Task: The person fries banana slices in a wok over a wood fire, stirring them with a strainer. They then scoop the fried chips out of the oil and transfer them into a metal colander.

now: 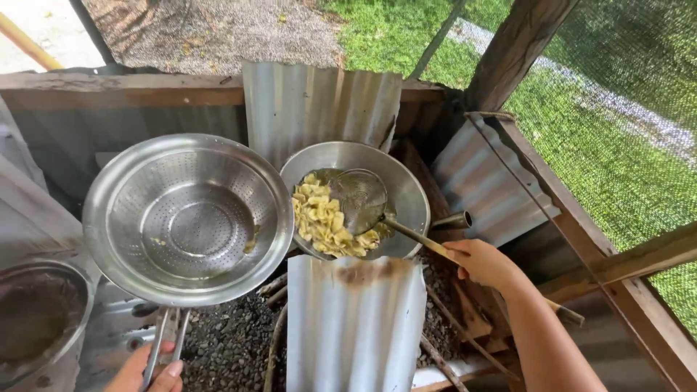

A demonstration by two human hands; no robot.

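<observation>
My left hand (149, 372) grips the long metal handle of a large steel colander (187, 218), held up at the left, with only a few crumbs inside it. My right hand (485, 263) holds the long handle of a wire mesh skimmer (359, 197). The skimmer's round head rests inside a steel wok (406, 185) of hot oil. Several yellow fried slices (324, 221) float in the wok to the left of the skimmer head.
Corrugated metal sheets stand behind the wok (319, 105), in front of it (354, 319) and at the right (483, 185). Firewood sticks and dark ash (225, 341) lie below. A steel bowl (40, 316) sits at the far left. Mesh netting and wooden posts (512, 51) close the right side.
</observation>
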